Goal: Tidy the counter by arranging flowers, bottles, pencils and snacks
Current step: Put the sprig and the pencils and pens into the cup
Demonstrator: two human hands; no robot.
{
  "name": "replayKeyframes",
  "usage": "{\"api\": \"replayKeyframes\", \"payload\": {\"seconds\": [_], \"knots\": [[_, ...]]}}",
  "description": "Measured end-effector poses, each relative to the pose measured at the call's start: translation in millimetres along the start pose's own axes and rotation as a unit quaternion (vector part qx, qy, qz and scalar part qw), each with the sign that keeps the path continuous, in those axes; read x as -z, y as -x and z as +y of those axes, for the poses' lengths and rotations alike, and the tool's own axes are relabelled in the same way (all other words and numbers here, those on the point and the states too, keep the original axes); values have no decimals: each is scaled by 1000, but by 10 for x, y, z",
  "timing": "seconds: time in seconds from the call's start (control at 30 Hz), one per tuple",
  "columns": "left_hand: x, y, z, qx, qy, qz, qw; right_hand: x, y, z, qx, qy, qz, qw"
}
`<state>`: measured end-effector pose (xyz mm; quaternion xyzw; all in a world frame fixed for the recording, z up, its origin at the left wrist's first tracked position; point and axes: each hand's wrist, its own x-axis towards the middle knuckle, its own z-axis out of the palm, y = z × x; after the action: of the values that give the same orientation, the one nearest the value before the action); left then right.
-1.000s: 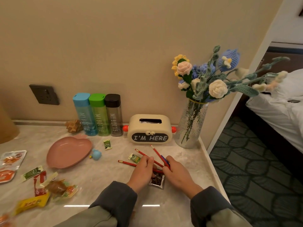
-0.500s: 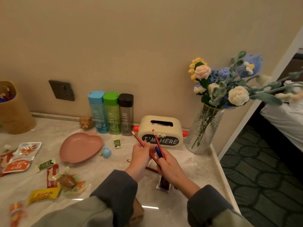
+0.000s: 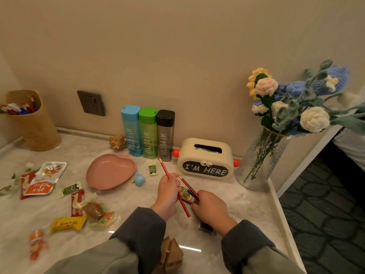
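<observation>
Above counter (image 3: 250, 206), left hand (image 3: 167, 191) and right hand (image 3: 210, 207) grip red pencils (image 3: 164, 168).

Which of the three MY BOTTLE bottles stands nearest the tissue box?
The black-capped bottle, at the right end of the row, beside the cream tissue box. The green-capped bottle is in the middle, the blue-capped bottle farthest left.

The flowers (image 3: 314, 119) run off the right edge; the right hand (image 3: 212, 209) half covers two pencils (image 3: 187, 186).
</observation>
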<state>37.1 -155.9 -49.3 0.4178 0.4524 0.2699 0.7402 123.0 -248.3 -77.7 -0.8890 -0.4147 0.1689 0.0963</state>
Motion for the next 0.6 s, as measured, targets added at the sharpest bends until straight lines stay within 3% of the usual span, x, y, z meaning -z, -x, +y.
{"api": "replayKeyframes", "payload": {"seconds": [0.17,0.33,0.47,0.6], "knots": [[4,23,31,-15,19,4,1000,80,-26,-50,10,-34,17,999],[47,72,125,-60,44,26,997,283,-14,-197,46,-179,40,982],[189,114,272,-84,45,63,993,421,57,-543,65,-319,1,945],[481,113,471,-80,41,67,994,506,134,-989,55,-373,-61,924]]}}
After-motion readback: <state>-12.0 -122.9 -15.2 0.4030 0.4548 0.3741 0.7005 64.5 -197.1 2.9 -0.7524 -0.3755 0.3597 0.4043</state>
